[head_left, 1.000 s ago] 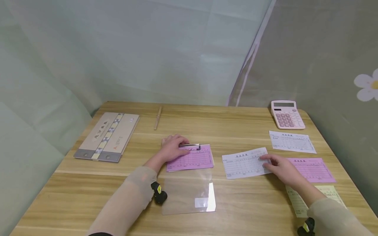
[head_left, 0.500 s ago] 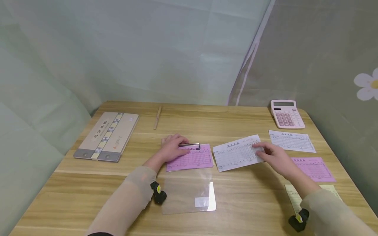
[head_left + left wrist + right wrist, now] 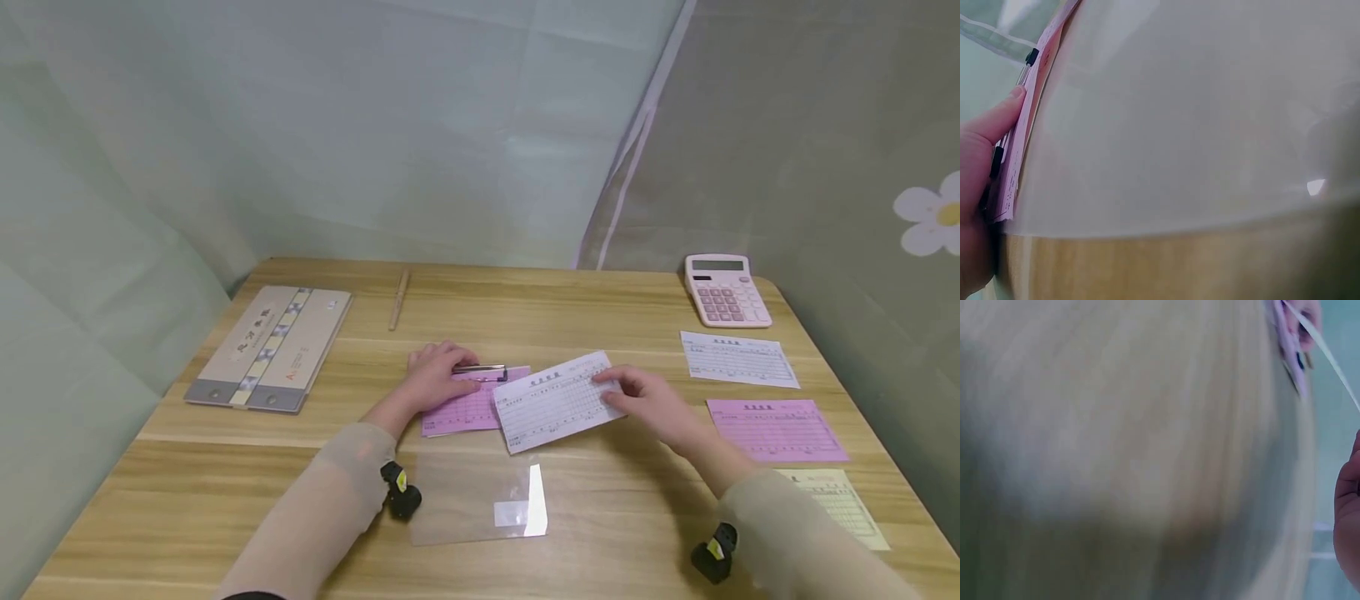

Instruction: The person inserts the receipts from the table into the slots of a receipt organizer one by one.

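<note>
1. White slip (image 3: 555,404) and right hand (image 3: 648,404) now sit farther left than half a second ago, closer to the left hand (image 3: 435,379).
2. Thumb and fingers of the right hand pinch the slip's right edge; seen from the head, it overlaps part of a pink slip (image 3: 457,414), but I cannot tell whether they touch.
3. Thumb and bent fingers of the left hand grip the clip (image 3: 480,367) at that pink slip's top edge; a clear board (image 3: 465,492) extends from there toward the person.
4. Right of the right hand, the counter (image 3: 570,317) carries a second pink slip (image 3: 780,431) and a yellow slip (image 3: 843,504); beyond, another white slip (image 3: 738,358) and a calculator (image 3: 726,292).
5. Beyond the left hand lies a stick (image 3: 399,300); to its left, a book (image 3: 270,346).
</note>
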Demonstrator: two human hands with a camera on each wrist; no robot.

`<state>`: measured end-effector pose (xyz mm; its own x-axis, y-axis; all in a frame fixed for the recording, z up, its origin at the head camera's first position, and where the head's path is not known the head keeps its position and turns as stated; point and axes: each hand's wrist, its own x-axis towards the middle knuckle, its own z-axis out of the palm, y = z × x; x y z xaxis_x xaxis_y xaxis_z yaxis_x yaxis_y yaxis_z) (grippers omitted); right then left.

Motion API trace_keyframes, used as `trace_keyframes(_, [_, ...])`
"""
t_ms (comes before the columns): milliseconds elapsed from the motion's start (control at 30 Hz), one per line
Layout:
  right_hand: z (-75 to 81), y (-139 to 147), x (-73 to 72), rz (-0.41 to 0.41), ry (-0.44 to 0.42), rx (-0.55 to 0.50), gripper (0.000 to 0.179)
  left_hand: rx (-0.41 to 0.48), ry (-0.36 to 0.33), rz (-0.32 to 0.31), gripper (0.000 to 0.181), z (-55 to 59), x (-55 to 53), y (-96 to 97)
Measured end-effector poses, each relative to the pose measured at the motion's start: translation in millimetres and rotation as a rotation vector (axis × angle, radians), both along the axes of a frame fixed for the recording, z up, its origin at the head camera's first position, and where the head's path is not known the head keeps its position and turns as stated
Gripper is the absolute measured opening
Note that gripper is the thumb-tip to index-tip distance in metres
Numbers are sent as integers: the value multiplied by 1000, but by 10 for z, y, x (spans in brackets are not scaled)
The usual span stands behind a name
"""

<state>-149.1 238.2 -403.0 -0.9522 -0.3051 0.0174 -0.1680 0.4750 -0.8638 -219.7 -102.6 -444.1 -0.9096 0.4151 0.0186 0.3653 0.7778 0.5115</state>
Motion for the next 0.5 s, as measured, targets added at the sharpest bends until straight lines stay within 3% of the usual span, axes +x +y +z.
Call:
trace_keyframes(200, [-161,-224,-12,70,4,54,23,-4,-13,10,45,2,4,6])
trace_keyframes(333, [-139,-399,6,91,-17,100,23,-7,-20,13,45,7,5,10])
trace_keyframes(500, [-241,-547,-22,102,-46,44,23,1,-24,0,44,19,2,14])
